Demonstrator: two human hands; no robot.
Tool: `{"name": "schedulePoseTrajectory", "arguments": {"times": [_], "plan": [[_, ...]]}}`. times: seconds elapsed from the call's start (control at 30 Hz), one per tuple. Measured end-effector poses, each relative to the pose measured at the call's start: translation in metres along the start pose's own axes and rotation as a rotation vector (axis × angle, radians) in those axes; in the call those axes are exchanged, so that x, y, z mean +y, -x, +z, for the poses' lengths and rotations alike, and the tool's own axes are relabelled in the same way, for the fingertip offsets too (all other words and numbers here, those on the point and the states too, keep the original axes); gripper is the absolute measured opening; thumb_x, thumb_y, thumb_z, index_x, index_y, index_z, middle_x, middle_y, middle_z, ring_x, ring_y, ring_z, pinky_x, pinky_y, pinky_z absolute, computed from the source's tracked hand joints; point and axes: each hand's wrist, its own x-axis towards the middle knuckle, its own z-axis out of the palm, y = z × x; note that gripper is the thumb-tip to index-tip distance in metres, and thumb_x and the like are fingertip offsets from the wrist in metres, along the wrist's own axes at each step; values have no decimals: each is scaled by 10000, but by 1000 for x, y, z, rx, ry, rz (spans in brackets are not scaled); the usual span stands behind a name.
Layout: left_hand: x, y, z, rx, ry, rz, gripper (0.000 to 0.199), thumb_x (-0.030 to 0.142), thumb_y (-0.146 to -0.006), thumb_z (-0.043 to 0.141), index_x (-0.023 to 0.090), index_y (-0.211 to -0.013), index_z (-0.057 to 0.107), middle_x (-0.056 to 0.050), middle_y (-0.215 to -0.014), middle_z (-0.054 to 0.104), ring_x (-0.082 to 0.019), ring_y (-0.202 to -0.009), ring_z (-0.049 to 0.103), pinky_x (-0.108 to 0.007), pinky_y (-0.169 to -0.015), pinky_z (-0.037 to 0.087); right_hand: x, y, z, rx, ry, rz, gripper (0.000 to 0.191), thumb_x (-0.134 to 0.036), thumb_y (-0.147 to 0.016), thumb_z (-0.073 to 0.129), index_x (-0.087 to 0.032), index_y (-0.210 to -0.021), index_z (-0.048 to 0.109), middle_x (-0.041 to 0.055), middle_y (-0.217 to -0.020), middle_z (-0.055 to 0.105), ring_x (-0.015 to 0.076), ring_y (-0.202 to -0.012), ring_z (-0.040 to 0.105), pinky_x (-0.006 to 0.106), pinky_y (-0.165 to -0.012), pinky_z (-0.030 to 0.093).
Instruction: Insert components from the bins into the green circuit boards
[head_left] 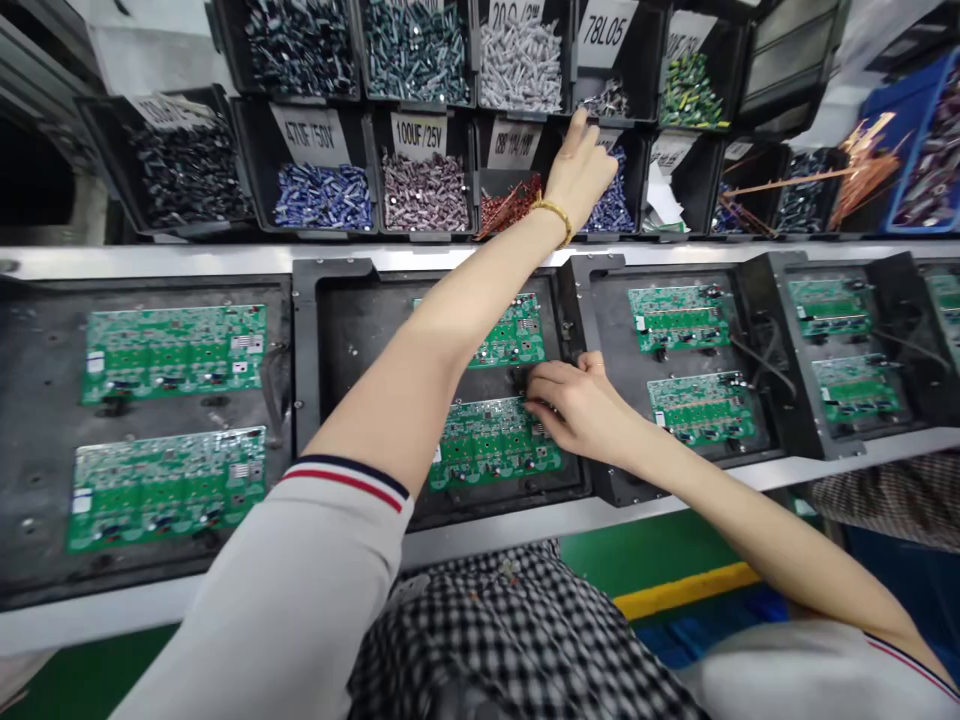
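Observation:
My left hand (581,175) reaches over the bins, its fingers drawn together at the front rim of the 78L05 bin (622,92), which holds a small heap of parts. Whatever those fingers hold is too small to make out. Below it, my right hand (570,400) is curled at the upper right corner of the lower green circuit board (487,445); its fingertips hide what they grip. The upper circuit board (517,335) lies partly behind my left forearm. Both boards are in a dark tray (360,340).
Two boards lie in the left tray (45,400), and more trays with boards stand to the right. Bins of small components, such as the blue ones (322,197) and pinkish ones (425,195), line the back. A metal rail (225,262) runs between bins and trays.

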Motion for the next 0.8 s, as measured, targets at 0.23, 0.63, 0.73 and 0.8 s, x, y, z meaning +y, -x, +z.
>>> {"name": "schedulePoseTrajectory", "arguments": {"times": [0.23,0.63,0.73,0.8], "plan": [[-13,-1,5,81,395,-46,398,57,-736,482,338,-460,542,-39,-631,563,-254,-1132,367,-418,-891,314,4,-4,9,-1,36,1,207,-181,-863,418,-139,-757,591,60,-836,617,187,-803,520,326,-680,156],[60,131,-83,-297,1259,-526,104,112,-883,521,57,-901,607,-54,-814,629,-108,-789,630,-228,-760,475,-4,1,14,75,193,-20,177,-161,-861,438,-144,-756,579,62,-852,636,196,-810,496,353,-706,162],[55,183,-105,-379,1419,-821,141,117,-895,515,68,-803,610,-63,-816,644,-87,-763,623,-212,-787,482,-1,1,14,93,188,-34,180,-174,-868,444,-141,-756,582,62,-852,639,196,-818,502,352,-708,167],[50,209,-113,-391,1428,-951,203,141,-910,499,74,-755,613,-54,-781,637,-68,-698,602,-186,-728,484,-1,3,16,110,174,-36,181,-190,-873,453,-141,-759,585,55,-830,636,196,-826,505,347,-705,169]]}}
